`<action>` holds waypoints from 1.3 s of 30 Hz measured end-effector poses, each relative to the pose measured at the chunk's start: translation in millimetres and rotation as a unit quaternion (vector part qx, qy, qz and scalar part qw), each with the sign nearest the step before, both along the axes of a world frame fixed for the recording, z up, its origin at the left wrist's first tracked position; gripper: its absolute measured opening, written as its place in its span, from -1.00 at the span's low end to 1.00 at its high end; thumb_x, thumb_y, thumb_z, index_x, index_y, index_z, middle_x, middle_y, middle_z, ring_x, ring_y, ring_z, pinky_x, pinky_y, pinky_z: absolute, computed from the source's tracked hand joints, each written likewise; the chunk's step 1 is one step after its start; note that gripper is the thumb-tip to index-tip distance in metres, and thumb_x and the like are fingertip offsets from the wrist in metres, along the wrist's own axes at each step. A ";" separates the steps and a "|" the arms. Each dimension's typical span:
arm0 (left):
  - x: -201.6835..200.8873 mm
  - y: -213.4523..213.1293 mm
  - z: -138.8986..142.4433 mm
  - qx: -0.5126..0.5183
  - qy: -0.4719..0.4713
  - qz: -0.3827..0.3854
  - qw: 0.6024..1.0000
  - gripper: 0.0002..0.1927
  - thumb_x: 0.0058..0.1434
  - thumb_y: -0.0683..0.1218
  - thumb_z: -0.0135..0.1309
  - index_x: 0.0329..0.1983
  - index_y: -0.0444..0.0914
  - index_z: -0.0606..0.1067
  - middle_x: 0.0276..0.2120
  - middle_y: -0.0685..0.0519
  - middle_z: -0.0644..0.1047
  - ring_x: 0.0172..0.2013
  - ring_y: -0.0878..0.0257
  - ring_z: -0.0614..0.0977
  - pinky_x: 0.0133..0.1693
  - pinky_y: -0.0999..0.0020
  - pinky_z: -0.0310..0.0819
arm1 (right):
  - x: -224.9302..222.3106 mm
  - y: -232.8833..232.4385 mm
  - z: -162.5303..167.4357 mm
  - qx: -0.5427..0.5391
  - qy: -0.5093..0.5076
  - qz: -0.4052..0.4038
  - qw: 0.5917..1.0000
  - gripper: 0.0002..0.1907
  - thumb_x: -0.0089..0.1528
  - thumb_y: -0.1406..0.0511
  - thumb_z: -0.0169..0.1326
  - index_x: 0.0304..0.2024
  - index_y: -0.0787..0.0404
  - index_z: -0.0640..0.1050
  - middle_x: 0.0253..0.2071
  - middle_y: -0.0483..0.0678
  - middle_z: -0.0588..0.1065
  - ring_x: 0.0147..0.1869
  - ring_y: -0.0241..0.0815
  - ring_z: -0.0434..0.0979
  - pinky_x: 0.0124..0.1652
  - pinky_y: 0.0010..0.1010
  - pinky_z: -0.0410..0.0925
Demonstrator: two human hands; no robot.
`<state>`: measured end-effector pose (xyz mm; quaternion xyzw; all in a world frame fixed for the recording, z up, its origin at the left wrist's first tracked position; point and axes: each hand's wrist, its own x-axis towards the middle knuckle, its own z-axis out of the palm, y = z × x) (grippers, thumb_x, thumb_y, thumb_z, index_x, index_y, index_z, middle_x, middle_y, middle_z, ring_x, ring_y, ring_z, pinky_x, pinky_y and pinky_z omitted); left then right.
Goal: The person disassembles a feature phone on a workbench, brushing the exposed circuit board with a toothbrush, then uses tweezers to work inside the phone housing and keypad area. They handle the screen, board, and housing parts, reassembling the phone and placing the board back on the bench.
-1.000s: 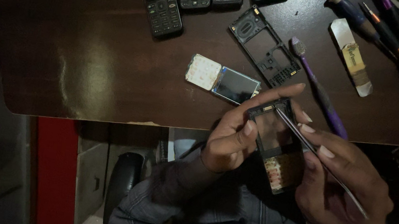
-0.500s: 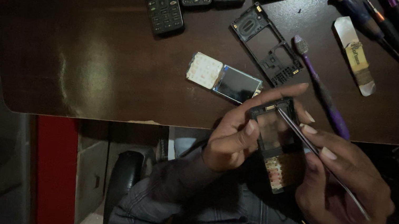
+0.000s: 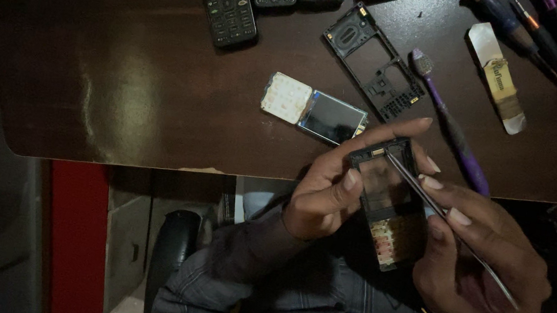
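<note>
Left hand (image 3: 322, 199) is wrapped around an opened-up phone body (image 3: 390, 204), thumb on its near edge, fingers curled over the top end. Right hand (image 3: 482, 259) pinches thin metal tweezers (image 3: 434, 207) like a pen, tip poked into the phone's top corner. All of it hovers just off the table edge (image 3: 144, 158), over the lap. Right above the grip on the table sits a loose screen-and-keypad board (image 3: 314, 108), with an empty phone frame (image 3: 374, 61) behind it and a purple brush (image 3: 451, 124) just beside the fingertips. Screwdrivers (image 3: 529, 29) lie further up right.
</note>
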<state>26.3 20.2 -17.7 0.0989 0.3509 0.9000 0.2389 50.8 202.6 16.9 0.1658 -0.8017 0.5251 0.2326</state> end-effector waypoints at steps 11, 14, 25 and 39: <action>-1.3 1.8 -0.8 0.000 0.018 0.007 1.000 -0.22 0.56 0.23 -0.09 0.60 -0.37 0.09 0.16 -0.08 0.43 0.23 0.16 0.43 0.39 0.15 0.21 | 7.1 3.6 -2.7 0.009 -0.022 -0.002 1.000 -0.77 0.43 0.52 0.08 0.06 0.39 0.33 -0.02 0.39 0.56 0.12 0.14 0.68 0.04 -0.29 0.63; -1.1 0.9 -0.3 -0.002 0.024 0.008 1.000 -0.23 0.58 0.22 -0.11 0.60 -0.38 0.10 0.14 -0.08 0.44 0.19 0.18 0.45 0.34 0.22 0.25 | 9.4 -1.7 -7.0 -0.028 -0.014 -0.019 0.999 -0.78 0.42 0.50 0.06 0.06 0.40 0.32 -0.04 0.38 0.56 0.10 0.10 0.69 0.05 -0.27 0.63; -0.8 -3.3 1.0 0.001 0.021 0.002 1.000 -0.24 0.57 0.20 -0.11 0.60 -0.38 0.09 0.15 -0.06 0.43 0.16 0.21 0.45 0.26 0.32 0.29 | 5.9 -3.5 0.9 -0.003 -0.003 -0.008 1.000 -0.77 0.31 0.56 0.07 -0.01 0.46 0.36 -0.10 0.44 0.53 0.05 0.18 0.67 -0.07 -0.31 0.61; -0.4 -1.8 -5.4 0.010 0.021 0.002 1.000 -0.23 0.56 0.22 -0.08 0.60 -0.37 0.10 0.16 -0.07 0.44 0.21 0.18 0.45 0.36 0.25 0.22 | 0.1 -0.2 -2.8 0.054 0.042 0.015 0.998 -0.79 0.29 0.57 0.09 -0.05 0.45 0.39 -0.15 0.42 0.54 0.04 0.20 0.67 -0.05 -0.23 0.63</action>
